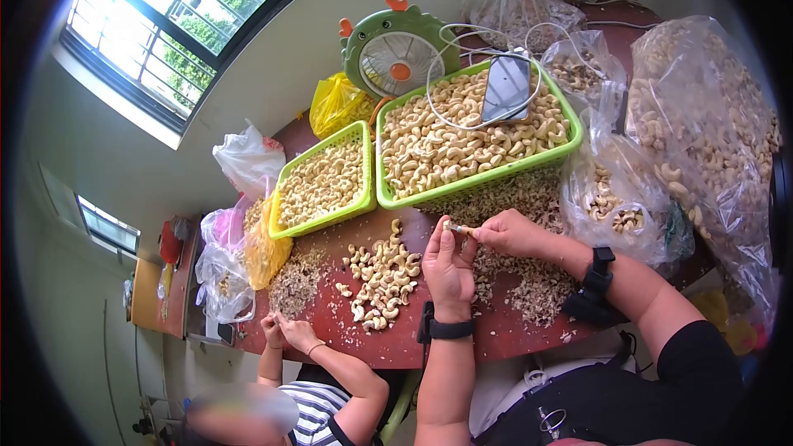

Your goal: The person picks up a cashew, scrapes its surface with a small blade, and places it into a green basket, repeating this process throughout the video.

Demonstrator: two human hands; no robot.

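Observation:
Above the table edge, my left hand (448, 272) pinches a cashew nut (447, 224) between thumb and fingertips. My right hand (510, 235) grips a small knife-like tool (462, 230) with a brownish handle and a metal collar; its tip meets the nut, and the blade is too small to make out. Loose cashews (384, 272) lie in a pile on the red table (396, 351), left of my left hand. Peeled skins and crumbs (533, 289) are heaped beneath and beside my right hand.
Two green baskets (376, 190) of cashews stand behind my hands, a phone (505, 87) with a white cable on the larger one. Behind are a green fan (401, 54) and bags of nuts (702, 116). At left a co-worker's hands (289, 332) work near another skin heap (296, 281).

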